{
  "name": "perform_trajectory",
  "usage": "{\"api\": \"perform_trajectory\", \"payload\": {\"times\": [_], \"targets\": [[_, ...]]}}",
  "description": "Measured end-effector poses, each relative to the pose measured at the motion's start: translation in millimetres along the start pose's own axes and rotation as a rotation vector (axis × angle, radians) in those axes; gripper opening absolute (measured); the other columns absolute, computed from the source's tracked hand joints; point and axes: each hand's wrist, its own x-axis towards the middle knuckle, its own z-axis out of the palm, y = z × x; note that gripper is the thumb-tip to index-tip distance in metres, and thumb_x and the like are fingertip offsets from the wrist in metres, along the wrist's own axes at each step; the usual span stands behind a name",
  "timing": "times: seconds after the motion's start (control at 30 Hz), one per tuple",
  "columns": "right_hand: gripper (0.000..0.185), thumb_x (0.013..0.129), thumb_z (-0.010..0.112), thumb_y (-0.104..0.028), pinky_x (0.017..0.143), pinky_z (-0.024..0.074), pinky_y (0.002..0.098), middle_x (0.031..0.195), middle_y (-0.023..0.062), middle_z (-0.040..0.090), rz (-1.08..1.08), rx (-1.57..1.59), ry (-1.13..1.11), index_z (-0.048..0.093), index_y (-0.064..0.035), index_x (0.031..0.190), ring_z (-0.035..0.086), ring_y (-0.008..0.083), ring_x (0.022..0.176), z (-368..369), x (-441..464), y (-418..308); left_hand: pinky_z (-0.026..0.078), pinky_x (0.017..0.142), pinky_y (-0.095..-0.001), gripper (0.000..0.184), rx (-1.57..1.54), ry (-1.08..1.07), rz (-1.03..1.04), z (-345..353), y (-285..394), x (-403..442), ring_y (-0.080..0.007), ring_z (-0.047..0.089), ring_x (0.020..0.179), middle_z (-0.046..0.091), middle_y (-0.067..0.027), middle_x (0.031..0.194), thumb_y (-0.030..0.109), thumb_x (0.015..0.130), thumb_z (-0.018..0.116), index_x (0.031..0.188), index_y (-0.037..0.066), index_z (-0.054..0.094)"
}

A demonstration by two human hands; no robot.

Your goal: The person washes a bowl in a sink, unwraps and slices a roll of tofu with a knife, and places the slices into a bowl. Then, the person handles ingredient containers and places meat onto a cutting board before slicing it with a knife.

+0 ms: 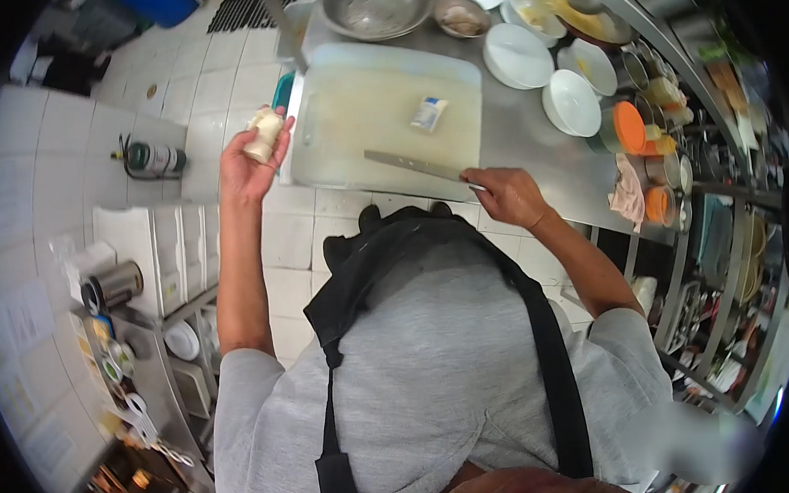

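White bowls [517, 57] stand beside the board [351, 106], left fingers [289, 125] holding a pale piece [265, 135], right fingers [472, 176] a knife [412, 164].

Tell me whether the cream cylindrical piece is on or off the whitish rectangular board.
Off: the bare left hand holds the cream piece left of the whitish board.

A person [436, 351] is working in a kitchen, seemingly a commercial one (an extinguisher [152, 159] is showing against wall tiles [60, 161]). A knife [413, 166] is being held over a board [359, 88], bowls [517, 55] are crowding a steel desk [532, 150] and lidded tubs [629, 127] are lining its side. The person is wearing a black apron [394, 242], and a plate [182, 341] is sitting in a rack [155, 366].
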Motion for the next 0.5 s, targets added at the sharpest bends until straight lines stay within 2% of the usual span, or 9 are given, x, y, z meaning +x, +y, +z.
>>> {"api": "perform_trajectory", "payload": {"times": [0.1,0.33,0.47,0.5], "targets": [[0.033,0.088,0.068,-0.011,0.067,0.0577,0.0455,0.093,0.0099,0.074,0.072,0.032,0.039,0.069,-0.0121,0.120,0.071,0.0337,0.078,-4,-41,13,0.050,0.115,-0.0460,0.067,0.010,-0.074,-0.174,48,-49,43,-0.0453,0.041,0.149,0.046,-0.0247,0.157,0.002,0.088,0.056,0.153,-0.005,0.038],[0.029,0.090,0.069,-0.011,0.065,0.0571,0.0449,0.086,0.0102,0.073,0.293,0.111,0.139,0.069,-0.0113,0.120,0.071,0.0334,0.073,-15,-118,42,0.056,0.105,-0.0484,0.063,-0.054,-0.198,-0.474,174,-192,178,-0.0475,0.042,0.146,0.048,-0.0258,0.152,0.001,0.089,0.054,0.150,-0.005,0.039],[0.028,0.091,0.070,-0.010,0.063,0.0566,0.0446,0.082,0.0102,0.072,0.391,0.112,0.240,0.069,-0.0118,0.118,0.070,0.0332,0.071,-29,-159,58,0.058,0.101,-0.0477,0.060,0.007,-0.241,-0.495,247,-261,233,-0.0490,0.046,0.143,0.049,-0.0270,0.150,0.001,0.090,0.052,0.149,-0.005,0.040],[0.028,0.091,0.070,-0.009,0.062,0.0565,0.0445,0.081,0.0101,0.072,0.430,0.123,0.258,0.070,-0.0119,0.118,0.070,0.0332,0.071,-32,-170,62,0.058,0.100,-0.0463,0.061,0.122,-0.246,-0.478,262,-276,245,-0.0506,0.049,0.140,0.051,-0.0277,0.146,0.000,0.090,0.053,0.149,-0.006,0.038]]}}
